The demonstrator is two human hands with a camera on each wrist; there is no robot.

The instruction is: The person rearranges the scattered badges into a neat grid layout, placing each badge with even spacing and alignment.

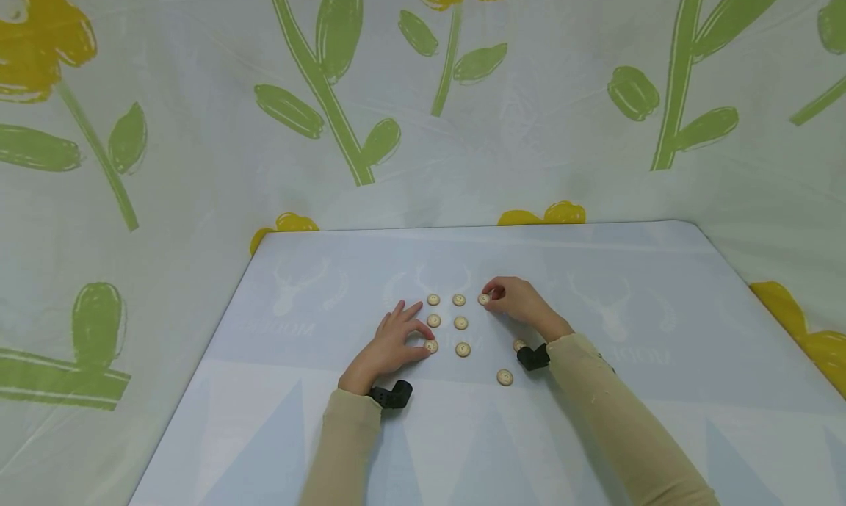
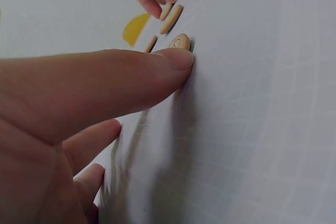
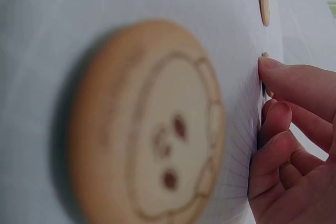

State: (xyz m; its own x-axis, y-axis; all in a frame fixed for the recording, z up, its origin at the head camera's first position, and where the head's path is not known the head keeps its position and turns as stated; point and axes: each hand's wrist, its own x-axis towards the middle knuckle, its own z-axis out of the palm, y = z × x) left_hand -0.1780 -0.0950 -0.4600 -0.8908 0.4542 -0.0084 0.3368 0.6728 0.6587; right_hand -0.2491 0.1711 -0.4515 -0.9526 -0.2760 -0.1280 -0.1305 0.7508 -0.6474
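Several small round wooden discs lie in rows on the table. My left hand (image 1: 394, 342) has its thumb and index finger at the sides of the near-left wooden disc (image 1: 432, 346), pinching it, while the other fingers spread out on the table. In the left wrist view, the thumb partly hides that disc. My right hand (image 1: 522, 302) pinches the far-right wooden disc (image 1: 485, 299) between thumb and fingers, at the table surface. Below the right wrist lies another disc, partly hidden in the head view; the right wrist view shows a drawn animal face on this close disc (image 3: 168, 129).
A separate wooden disc (image 1: 505, 377) lies nearer me, right of the rows. The pale table (image 1: 277, 432) carries printed deer heads and triangles. Behind it and at its sides hangs a white cloth (image 1: 529, 168) with green leaves and yellow flowers.
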